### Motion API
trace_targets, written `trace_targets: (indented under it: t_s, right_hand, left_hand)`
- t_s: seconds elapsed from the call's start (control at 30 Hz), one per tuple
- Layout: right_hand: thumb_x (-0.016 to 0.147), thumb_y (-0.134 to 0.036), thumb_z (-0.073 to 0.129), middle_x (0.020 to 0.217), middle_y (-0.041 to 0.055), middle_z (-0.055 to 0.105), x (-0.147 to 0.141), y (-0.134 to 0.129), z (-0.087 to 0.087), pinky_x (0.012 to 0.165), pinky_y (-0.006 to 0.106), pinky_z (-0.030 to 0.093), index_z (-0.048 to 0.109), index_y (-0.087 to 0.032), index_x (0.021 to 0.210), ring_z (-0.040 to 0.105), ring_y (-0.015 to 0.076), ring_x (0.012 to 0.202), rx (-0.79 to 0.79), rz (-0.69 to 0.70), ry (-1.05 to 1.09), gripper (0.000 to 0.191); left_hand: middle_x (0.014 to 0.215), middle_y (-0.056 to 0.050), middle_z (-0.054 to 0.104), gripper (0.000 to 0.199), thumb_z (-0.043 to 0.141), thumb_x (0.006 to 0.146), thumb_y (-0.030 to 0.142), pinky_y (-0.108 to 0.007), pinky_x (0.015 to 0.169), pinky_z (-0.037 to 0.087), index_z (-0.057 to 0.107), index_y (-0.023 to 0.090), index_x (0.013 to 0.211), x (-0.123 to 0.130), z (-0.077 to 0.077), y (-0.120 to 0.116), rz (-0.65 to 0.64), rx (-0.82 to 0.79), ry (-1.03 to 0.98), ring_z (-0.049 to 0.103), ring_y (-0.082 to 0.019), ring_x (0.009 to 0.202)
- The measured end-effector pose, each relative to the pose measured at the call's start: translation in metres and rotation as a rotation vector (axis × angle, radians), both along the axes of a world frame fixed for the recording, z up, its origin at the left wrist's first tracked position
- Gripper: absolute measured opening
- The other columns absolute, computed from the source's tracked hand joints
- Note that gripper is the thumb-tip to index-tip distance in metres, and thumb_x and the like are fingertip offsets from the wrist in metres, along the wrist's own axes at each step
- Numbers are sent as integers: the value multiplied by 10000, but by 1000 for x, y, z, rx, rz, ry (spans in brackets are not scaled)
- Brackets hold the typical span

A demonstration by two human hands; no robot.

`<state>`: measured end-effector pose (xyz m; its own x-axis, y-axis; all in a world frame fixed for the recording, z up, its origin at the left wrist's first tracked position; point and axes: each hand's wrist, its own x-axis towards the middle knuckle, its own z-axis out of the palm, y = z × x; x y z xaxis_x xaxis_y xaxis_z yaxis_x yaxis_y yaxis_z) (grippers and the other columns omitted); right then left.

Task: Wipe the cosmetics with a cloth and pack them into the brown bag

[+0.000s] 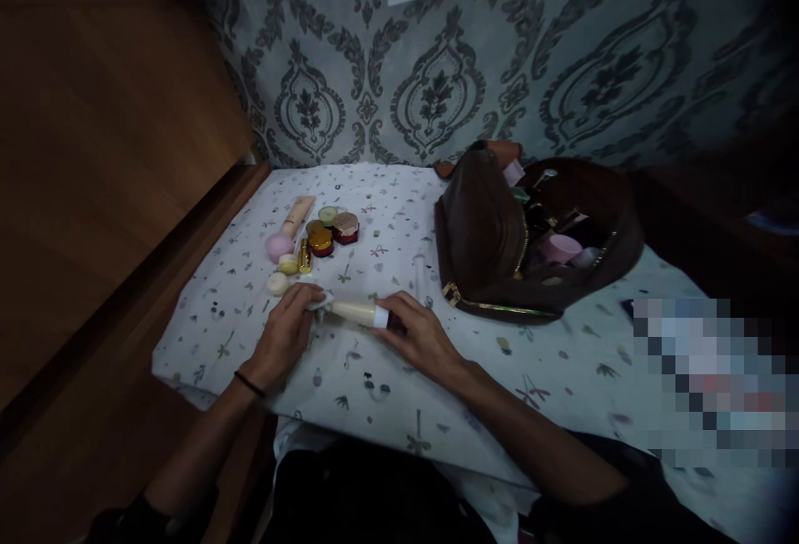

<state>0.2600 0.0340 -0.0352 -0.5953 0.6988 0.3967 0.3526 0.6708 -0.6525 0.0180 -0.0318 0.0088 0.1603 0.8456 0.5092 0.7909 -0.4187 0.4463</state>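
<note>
A cream-coloured cosmetic bottle (353, 312) lies level between my hands, just above the printed sheet. My right hand (419, 333) is closed round its dark end, beside a white band. At the other end, my left hand (288, 323) pinches a small white wipe (322, 302) against the bottle; whether it is tissue or cloth I cannot tell. Just beyond my left hand are a round white pot (278, 284), a pale yellow jar (288, 264), a gold lipstick-like tube (305, 256) and a pink ball-shaped item (279, 247).
Behind these lie a peach squeeze tube (298, 215), dark red jars with gold lids (345, 227) and a pale green tub (328, 215). An unzipped brown bag (480, 232) with cosmetics inside stands at the right. Wooden furniture (112, 95) borders the left; a patterned wall (430, 95) rises behind.
</note>
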Motion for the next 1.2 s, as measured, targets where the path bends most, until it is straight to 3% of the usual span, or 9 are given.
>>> trace_targets:
  t_s: [0.1, 0.2, 0.43, 0.53, 0.87, 1.03, 1.2]
  right_hand:
    - [888, -208, 610, 1035, 93, 588, 0, 1, 0, 684, 338, 533, 572, -199, 1146, 610, 214, 823, 76, -108, -37, 261]
    - [876, -184, 609, 1032, 85, 573, -1, 0, 1, 676, 334, 530, 568, -207, 1109, 607, 214, 826, 79, -129, -114, 237]
    - [815, -140, 631, 948, 47, 565, 1, 2, 3, 685, 310, 504, 548, -205, 979, 580, 189, 789, 7, -84, -78, 195]
    - [828, -165, 630, 928, 40, 565, 1, 2, 4, 682, 303, 499, 557, -206, 992, 583, 178, 769, -17, -80, -53, 184]
    - [858, -253, 649, 936, 42, 635, 1, 0, 0, 677, 302, 511, 565, -216, 1115, 623, 183, 779, -32, -49, -115, 272]
    - [905, -297, 609, 1003, 90, 644, 0, 0, 1, 721, 340, 540, 576, -197, 1210, 639, 215, 838, 28, 0, -114, 323]
    - [923, -285, 570, 980, 102, 636, -1, -1, 1, 728, 363, 553, 582, -184, 1219, 632, 230, 845, 60, 8, -84, 313]
  left_hand:
    - [1077, -61, 620, 339, 380, 838, -21, -347, 958, 506, 548, 196, 1039, 7, 4, 7, 66, 88, 15, 600, -182, 1077]
    - [1077, -71, 618, 324, 390, 853, -24, -352, 950, 514, 551, 188, 1037, 26, 6, 12, 85, 132, 31, 594, -185, 1067]
    - [1208, -130, 599, 374, 412, 881, -9, -421, 981, 513, 528, 166, 1191, 73, -16, 8, -126, 12, 179, 556, -228, 1152]
    - [1220, -135, 598, 384, 419, 876, -16, -428, 978, 515, 532, 160, 1199, 65, -20, 8, -89, -21, 205, 553, -234, 1161]
    - [1072, -76, 659, 335, 421, 869, 42, -374, 891, 539, 587, 179, 1126, -7, -19, 7, 139, -141, 45, 635, -204, 1015]
    - [1104, -78, 667, 334, 417, 870, 51, -369, 936, 521, 584, 176, 1131, -2, -12, 20, 92, -62, 22, 628, -197, 1057]
    - [1091, -84, 672, 417, 396, 814, -4, -385, 913, 537, 602, 175, 1130, 8, -17, 35, 8, -154, 92, 633, -205, 1039]
